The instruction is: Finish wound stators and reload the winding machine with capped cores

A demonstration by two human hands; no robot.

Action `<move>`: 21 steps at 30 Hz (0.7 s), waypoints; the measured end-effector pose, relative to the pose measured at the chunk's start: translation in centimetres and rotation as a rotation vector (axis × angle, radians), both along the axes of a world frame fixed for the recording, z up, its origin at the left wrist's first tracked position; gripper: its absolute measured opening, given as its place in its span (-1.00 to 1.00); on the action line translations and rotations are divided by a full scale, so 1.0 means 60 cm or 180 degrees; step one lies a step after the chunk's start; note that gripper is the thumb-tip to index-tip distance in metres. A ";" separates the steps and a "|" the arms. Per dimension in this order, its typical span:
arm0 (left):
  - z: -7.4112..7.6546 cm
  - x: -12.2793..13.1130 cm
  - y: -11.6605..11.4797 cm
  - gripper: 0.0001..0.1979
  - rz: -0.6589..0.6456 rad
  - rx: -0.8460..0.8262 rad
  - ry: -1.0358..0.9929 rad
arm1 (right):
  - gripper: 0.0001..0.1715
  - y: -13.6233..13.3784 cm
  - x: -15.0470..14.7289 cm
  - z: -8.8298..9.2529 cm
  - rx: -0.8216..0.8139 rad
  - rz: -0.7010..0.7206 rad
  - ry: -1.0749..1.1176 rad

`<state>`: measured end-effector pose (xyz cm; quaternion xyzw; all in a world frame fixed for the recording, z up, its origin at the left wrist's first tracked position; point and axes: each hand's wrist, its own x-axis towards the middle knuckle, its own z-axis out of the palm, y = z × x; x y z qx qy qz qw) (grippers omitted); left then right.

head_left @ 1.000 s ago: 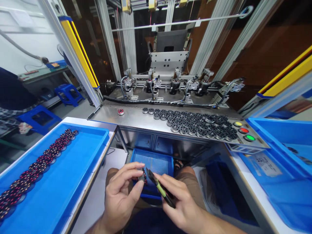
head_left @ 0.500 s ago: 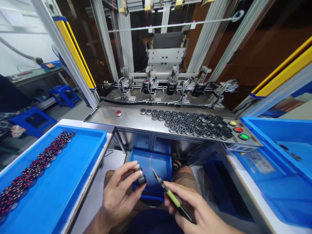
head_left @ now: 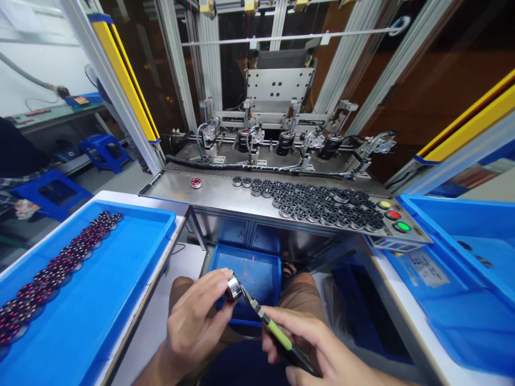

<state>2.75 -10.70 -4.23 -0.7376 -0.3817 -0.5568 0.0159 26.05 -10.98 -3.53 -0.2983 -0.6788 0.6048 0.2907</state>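
My left hand (head_left: 199,313) pinches a small round motor part (head_left: 234,288) between thumb and fingers, its shiny metal rim turned to the right. In my right hand (head_left: 306,343) is a pair of cutting pliers (head_left: 277,333) with green-and-black handles. Their jaw tips reach the right edge of the motor part; whether they touch it I cannot tell. Both hands are over my lap, above a blue bin (head_left: 257,268) on the floor. One red-topped round part (head_left: 196,183) sits alone on the metal machine ledge (head_left: 217,195).
Many black ring-shaped parts (head_left: 317,201) crowd the ledge beside yellow, red and green buttons (head_left: 402,226). To the left, a blue tray (head_left: 120,279) holds rows of red-and-black parts (head_left: 60,262). Blue bins (head_left: 458,300) stand at right. Machine fixtures (head_left: 285,142) line the back.
The plier tips have moved left and up to the motor part. My left hand has turned the part so its shiny metal rim shows.
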 end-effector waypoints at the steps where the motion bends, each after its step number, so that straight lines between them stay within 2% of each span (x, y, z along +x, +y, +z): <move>1: 0.000 0.001 0.000 -0.36 -0.0031 -0.0016 -0.0067 | -0.22 0.000 -0.001 0.000 -0.0024 -0.0004 0.0013; 8: -0.001 0.004 -0.001 -0.32 -0.0131 -0.0088 -0.0239 | -0.31 0.002 -0.007 0.004 -0.0246 0.0026 0.0119; 17: -0.004 0.003 -0.003 -0.32 -0.0085 -0.0101 -0.0246 | -0.42 0.016 -0.025 0.040 -0.0268 0.0043 -0.0225; 21: -0.003 0.005 -0.002 -0.33 0.0008 -0.0132 -0.0232 | -0.66 0.021 -0.030 0.048 -0.0136 0.0083 -0.0503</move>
